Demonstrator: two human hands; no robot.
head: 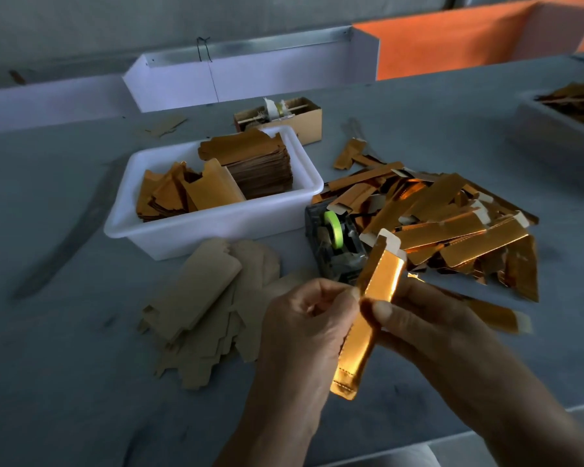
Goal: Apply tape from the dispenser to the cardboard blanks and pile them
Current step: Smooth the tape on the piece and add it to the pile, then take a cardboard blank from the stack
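Head view looks down on a grey tabletop [64,382] where two bare hands hold one folded gold blank [368,315] above the near edge. Left hand [304,335] has its fingers curled, thumb and forefinger pinching the blank's left edge about halfway along its length. Right hand [429,328] grips the same blank from the other side, its thumb [381,310] pressed on the shiny gold face and the other fingers wrapped behind. The blank stands tilted, its white-flapped upper end leaning toward the far right, its lower end pointing at the near edge.

Just beyond the hands sits the tape dispenser [334,247], dark grey with a green roll, near the middle of the tabletop. Right of it, touching it, lies a loose pile of folded gold blanks [452,227] spreading toward the right edge. Left of the dispenser stands a white tub [216,227] holding a neat stack and some leaning gold blanks. On the near side of the tub, flat brown blanks [199,305] lie fanned, plain side up. A small cardboard box [280,117] sits behind the tub toward the far edge. Another tray [553,136] with gold pieces is at the far right corner.
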